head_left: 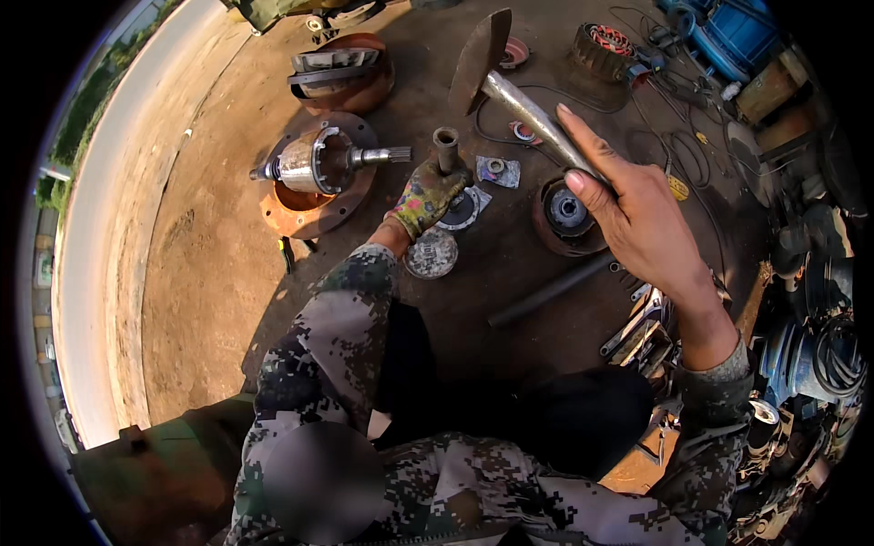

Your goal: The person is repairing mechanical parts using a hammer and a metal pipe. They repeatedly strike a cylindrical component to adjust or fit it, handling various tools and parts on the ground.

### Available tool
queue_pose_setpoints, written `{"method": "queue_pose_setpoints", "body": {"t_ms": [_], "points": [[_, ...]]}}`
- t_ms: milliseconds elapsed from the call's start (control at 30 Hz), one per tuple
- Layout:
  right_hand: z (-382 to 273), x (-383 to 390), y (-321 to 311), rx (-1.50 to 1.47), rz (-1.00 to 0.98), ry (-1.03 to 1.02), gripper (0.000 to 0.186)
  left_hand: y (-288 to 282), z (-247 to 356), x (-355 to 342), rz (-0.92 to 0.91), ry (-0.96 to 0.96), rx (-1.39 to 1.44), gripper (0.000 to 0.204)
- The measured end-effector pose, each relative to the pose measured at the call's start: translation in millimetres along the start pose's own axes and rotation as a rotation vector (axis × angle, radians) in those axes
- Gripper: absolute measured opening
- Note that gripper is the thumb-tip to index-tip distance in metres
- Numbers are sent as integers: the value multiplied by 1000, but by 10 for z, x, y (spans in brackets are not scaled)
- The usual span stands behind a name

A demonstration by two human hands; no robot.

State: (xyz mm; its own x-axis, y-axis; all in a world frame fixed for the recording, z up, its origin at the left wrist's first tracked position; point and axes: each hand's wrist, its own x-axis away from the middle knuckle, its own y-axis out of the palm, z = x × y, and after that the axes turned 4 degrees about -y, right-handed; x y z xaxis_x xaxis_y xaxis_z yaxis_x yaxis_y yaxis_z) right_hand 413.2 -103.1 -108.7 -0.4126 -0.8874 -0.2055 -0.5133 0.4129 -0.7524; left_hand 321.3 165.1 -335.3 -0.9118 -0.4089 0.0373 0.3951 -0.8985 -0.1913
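Observation:
My left hand, in a patterned work glove, grips a short metal tube that stands upright with its open end facing up. Under and beside that hand lie a round metal cover and a grey disc-shaped lid. My bare right hand is closed around the metal handle of a hammer, its long dark head raised to the upper left. Left of the glove, a motor rotor with a splined shaft rests on a rusty flange.
A small ring part lies on a patterned packet. To the right are a round housing, a dark bar, several wrenches and loose cables. A rusty drum-shaped housing stands at the back, a wound stator farther right.

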Motion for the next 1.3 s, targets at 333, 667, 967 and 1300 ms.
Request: {"method": "queue_pose_setpoints", "body": {"t_ms": [333,667,967,1300], "points": [[-445,-413,-16,187,31,8,52,-147,46,55,14,-31,-130,25],[-335,-369,-16,129,51,43,56,-48,-29,-21,39,-45,-103,41],[-209,-180,244,223,-48,99,59,21,272,89,4,-50,-148,42],[-360,-275,223,362,110,-86,64,-28,324,28,69,-17,-115,33]]}}
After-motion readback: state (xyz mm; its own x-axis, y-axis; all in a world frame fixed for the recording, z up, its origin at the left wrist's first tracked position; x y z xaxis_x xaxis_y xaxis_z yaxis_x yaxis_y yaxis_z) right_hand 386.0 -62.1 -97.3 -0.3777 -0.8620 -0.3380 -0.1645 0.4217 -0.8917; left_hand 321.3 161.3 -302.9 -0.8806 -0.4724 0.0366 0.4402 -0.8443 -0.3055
